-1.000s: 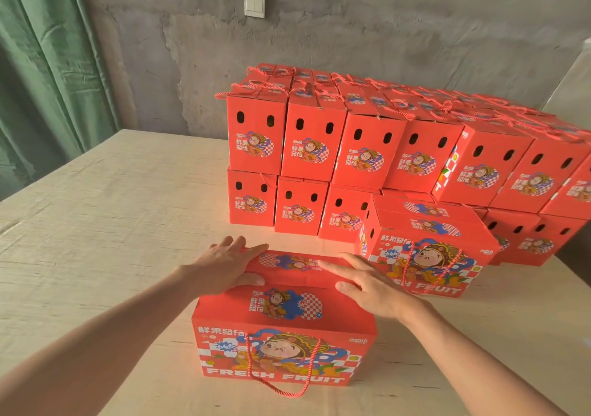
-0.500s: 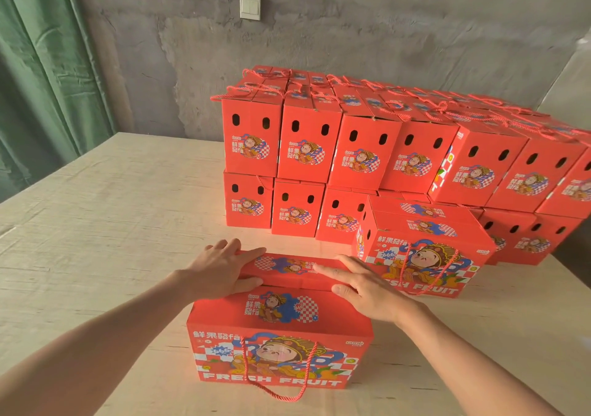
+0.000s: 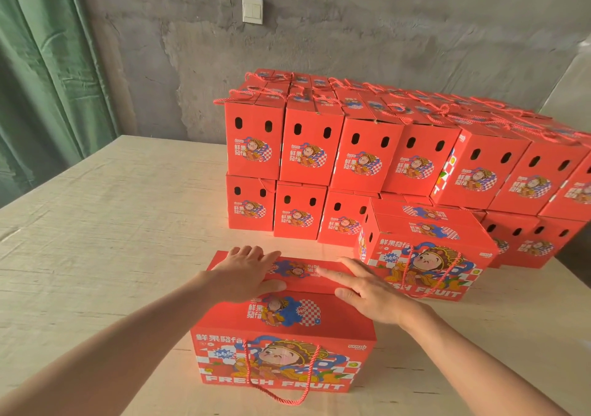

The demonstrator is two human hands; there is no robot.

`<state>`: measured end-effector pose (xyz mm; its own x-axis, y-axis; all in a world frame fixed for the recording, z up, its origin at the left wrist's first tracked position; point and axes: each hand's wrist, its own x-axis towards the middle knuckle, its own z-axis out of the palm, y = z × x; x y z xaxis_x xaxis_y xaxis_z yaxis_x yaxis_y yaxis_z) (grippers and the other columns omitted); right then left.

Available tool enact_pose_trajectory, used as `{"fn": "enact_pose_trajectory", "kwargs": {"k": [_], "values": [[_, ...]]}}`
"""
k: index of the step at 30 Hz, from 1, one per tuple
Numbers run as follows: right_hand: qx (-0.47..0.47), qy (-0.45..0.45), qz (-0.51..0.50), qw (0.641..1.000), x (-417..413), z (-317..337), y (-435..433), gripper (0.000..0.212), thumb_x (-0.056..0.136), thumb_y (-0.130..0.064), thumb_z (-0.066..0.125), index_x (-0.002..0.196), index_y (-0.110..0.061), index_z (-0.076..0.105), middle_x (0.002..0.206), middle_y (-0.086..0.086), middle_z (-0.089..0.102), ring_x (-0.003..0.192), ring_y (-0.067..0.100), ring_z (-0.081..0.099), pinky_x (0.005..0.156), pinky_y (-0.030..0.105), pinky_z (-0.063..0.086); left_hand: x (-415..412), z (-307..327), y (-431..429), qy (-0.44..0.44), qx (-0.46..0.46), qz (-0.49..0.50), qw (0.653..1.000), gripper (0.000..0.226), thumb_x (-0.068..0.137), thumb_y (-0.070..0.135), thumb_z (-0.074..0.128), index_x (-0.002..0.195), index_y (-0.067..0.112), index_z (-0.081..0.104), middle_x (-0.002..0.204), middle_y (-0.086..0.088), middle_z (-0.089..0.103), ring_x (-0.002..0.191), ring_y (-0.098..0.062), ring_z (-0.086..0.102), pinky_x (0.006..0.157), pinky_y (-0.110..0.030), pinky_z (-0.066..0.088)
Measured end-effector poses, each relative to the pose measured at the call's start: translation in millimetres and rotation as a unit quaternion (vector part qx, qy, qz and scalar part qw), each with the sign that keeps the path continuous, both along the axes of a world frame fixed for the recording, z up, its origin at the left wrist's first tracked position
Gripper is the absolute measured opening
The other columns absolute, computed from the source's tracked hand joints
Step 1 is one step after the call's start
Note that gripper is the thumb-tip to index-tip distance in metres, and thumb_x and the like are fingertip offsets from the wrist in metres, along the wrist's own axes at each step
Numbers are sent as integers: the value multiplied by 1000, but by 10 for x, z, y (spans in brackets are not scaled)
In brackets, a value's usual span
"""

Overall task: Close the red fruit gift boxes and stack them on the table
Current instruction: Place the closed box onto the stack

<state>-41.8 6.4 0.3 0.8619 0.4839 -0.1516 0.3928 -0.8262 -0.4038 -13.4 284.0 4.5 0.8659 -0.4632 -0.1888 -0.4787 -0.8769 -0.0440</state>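
Single head-worn view looks forward and down, close over the table [image 3: 105, 223]

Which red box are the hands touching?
The front box, nearest the camera. The left hand and right hand lie flat on its top. No hand is on the second box beside it or the stack behind.

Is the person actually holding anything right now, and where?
Nothing is gripped: left hand and right hand press flat on top flaps of the nearest red box.

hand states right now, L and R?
Left hand: open, fingers flat on the near gift box top flap.
Right hand: open, fingers flat on the same flap.
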Motion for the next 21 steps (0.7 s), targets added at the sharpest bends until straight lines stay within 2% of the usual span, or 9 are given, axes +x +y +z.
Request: {"fn": "enact_pose_trajectory", "kwargs": {"k": [3, 7, 12, 14, 15, 16, 18, 19, 21], "values": [[-6, -1, 1, 1000, -7, -7, -3, 44, 100, -49, 30, 123, -80, 9, 154, -17, 2, 145, 9, 3, 112, 38, 21, -7, -21, 18, -10, 7, -13, 1000, 101, 64, 79, -11, 151, 29, 1, 142, -9, 35, 131, -29, 33, 113, -46, 22], [-14, -11, 6, 1000, -18, -36, -5, 45, 101, -46, 28, 126, -76, 6, 152, -16, 3, 144, 9, 3, 112, 37, 23, -35, -67, -2, -28, 9, -10, 1000, 93, 67, 77, -11, 150, 35, -2, 140, -10, 37, 131, -31, 33, 114, -52, 17], [-9, -19, 8, 1000, -23, -83, -8, 44, 101, -45, 26, 124, -77, 6, 152, -17, -1, 143, 3, -6, 114, 30, 10, -26, -34, 4, -3, -34, -8, 999, 92, 68, 76, -17, 150, 38, 2, 140, -7, 33, 131, -26, 30, 111, -45, 21], [-5, -15, 5, 1000, -22, -97, -9, 43, 101, -46, 26, 123, -78, 6, 152, -19, -3, 142, 1, -8, 113, 29, 8, -28, -34, 57, -6, -29, -32, 999, 80, 79, 65, -14, 150, 34, 7, 152, -3, 20, 141, -27, 18, 115, -51, 11], [-3, -15, 6, 1000, -18, -104, -10, 43, 101, -47, 26, 123, -78, 6, 152, -19, -3, 142, 1, -8, 113, 30, 8, -37, -43, 113, -9, -23, -41, 999, 76, 82, 60, -16, 151, 33, 4, 159, 0, 6, 146, -27, 5, 116, -56, 2], [-2, -16, 8, 1000, -13, -109, -16, 43, 101, -47, 25, 125, -77, 7, 152, -19, -3, 141, 0, -9, 114, 32, 7, -56, -63, 171, -13, -31, -27, 999, 75, 80, 61, -19, 150, 35, -6, 159, 2, -9, 147, -26, -9, 114, -56, -8], [3, -18, 11, 1000, 5, -113, -28, 42, 101, -47, 25, 126, -76, 9, 152, -20, -5, 137, -6, -12, 115, 33, 5, -114, -101, 269, -16, -43, 11, 999, 86, 61, 70, -38, 139, 36, -26, 154, 2, -24, 142, -26, -23, 112, -52, -16], [2, -20, 11, 1000, 9, -116, -25, 42, 101, -46, 25, 125, -76, 10, 153, -20, -7, 134, -8, -15, 115, 33, 4, -150, -116, 286, -9, -39, 17, 999, 96, 48, 71, -46, 136, 35, -29, 154, 1, -25, 141, -26, -24, 113, -50, -15], [-8, -22, 18, 1000, 2, -131, -20, 42, 101, -45, 25, 124, -76, 9, 154, -21, -12, 132, -9, -19, 115, 34, 0, -198, -150, 268, -2, -38, 28, 999, 109, 39, 70, -51, 138, 33, -27, 155, 0, -24, 142, -27, -23, 116, -46, -11]]}}
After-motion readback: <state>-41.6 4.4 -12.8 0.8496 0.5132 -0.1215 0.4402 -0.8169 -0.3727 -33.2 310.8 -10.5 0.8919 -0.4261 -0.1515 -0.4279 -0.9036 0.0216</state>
